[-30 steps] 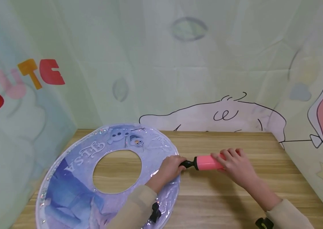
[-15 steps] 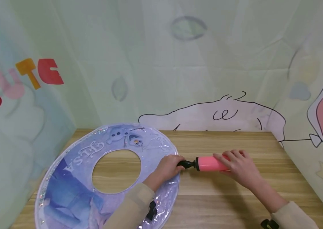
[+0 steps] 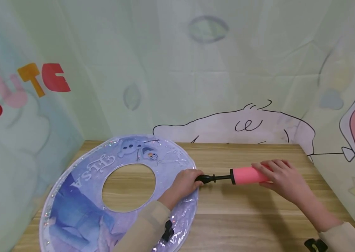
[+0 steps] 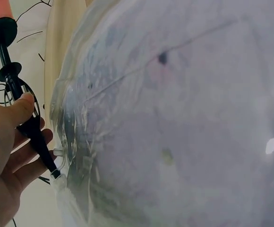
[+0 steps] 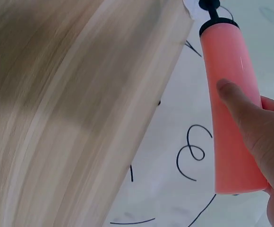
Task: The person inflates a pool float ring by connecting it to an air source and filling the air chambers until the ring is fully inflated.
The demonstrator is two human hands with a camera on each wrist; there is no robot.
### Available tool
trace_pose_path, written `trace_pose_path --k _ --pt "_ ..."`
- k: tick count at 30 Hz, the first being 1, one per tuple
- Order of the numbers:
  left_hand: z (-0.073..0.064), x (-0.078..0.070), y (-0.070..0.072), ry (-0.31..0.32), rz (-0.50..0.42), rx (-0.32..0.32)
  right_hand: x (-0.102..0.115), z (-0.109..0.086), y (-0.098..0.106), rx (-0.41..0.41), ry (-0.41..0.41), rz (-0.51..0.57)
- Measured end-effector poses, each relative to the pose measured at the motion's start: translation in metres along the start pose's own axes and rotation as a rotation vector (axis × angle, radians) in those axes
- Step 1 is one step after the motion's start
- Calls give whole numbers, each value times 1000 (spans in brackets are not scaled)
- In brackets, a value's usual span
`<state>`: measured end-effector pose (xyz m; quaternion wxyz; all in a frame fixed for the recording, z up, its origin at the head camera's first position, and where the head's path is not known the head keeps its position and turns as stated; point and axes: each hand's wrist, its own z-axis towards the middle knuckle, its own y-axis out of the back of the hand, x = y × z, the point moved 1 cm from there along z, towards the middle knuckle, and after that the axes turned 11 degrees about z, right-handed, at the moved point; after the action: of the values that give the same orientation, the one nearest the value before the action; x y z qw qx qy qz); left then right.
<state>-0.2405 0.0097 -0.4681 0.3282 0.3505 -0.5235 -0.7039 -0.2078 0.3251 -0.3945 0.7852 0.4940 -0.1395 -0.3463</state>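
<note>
A hand pump has a pink barrel (image 3: 248,175) and a black end piece (image 4: 30,125). My left hand (image 3: 185,183) grips the black end piece at the right rim of a blue and purple swim ring (image 3: 79,206). In the left wrist view the pump's black tip sits right at the clear valve (image 4: 59,165) on the ring's edge. My right hand (image 3: 283,180) holds the barrel, thumb along its side in the right wrist view. A length of black rod (image 3: 223,177) shows between barrel and end piece. The ring looks puffed, with wrinkles along its seam.
The ring covers the left part of the wooden table (image 3: 243,227). A printed cloth backdrop (image 3: 165,70) rises behind the table and along both sides. Dark straps (image 3: 316,245) sit at the sleeves.
My right hand has drawn the pink barrel to the right, away from the left hand, and more of the black rod now shows. The left hand and ring have stayed nearly still.
</note>
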Motion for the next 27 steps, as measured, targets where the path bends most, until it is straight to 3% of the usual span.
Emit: trace_pose_path --k 11,19,27 --pt "-1 -2 2 24 -16 -10 -21 -20 21 -34 -48 -1" --pt "-1 -4 2 36 -30 -32 -32 -31 36 -117 -60 -28" --pt "0 -4 0 45 -23 -44 -22 -20 31 -62 -53 -46"
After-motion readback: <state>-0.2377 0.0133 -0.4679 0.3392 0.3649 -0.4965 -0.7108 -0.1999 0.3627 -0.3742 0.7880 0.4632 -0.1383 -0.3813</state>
